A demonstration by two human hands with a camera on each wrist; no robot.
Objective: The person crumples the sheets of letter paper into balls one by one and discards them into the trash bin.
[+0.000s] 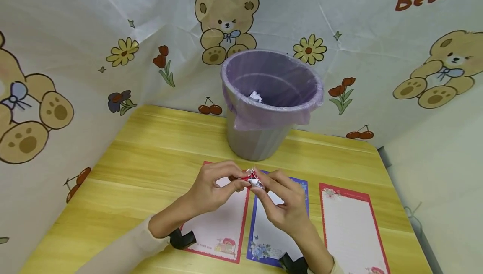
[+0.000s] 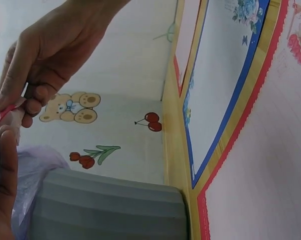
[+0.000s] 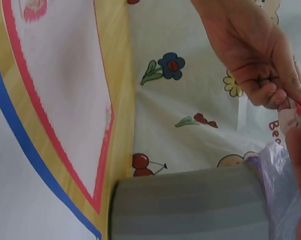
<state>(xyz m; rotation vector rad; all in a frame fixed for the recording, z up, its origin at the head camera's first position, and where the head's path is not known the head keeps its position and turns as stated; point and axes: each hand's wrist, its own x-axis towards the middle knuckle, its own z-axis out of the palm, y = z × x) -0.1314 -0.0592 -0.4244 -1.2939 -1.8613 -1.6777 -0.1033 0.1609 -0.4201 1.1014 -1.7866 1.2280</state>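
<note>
In the head view, see the left hand [image 1: 211,188] and the right hand [image 1: 289,202] close together above the desk [image 1: 158,148], pinching a small crumpled red-and-silver wrapper [image 1: 253,178] between thumbs and fingers. Find it in front of the grey bin [image 1: 252,144], seen over the gap between a left red-bordered sheet [image 1: 216,233] and a blue-bordered sheet [image 1: 266,228]. Note also a right red-bordered sheet [image 1: 351,223], a purple liner [image 1: 269,119] folded over the bin's rim, a white scrap [image 1: 255,96] inside, and a printed cloth [image 1: 158,9] behind.

In the left wrist view, see the right hand coming from the top and part of the left hand at lower left, meeting at the wrapper. Cannot make out its shape well here, at the picture's edge and partly behind fingers.

In the right wrist view, see the left hand at upper right, pinching the wrapper, and part of the right hand just below, near the liner.
</note>
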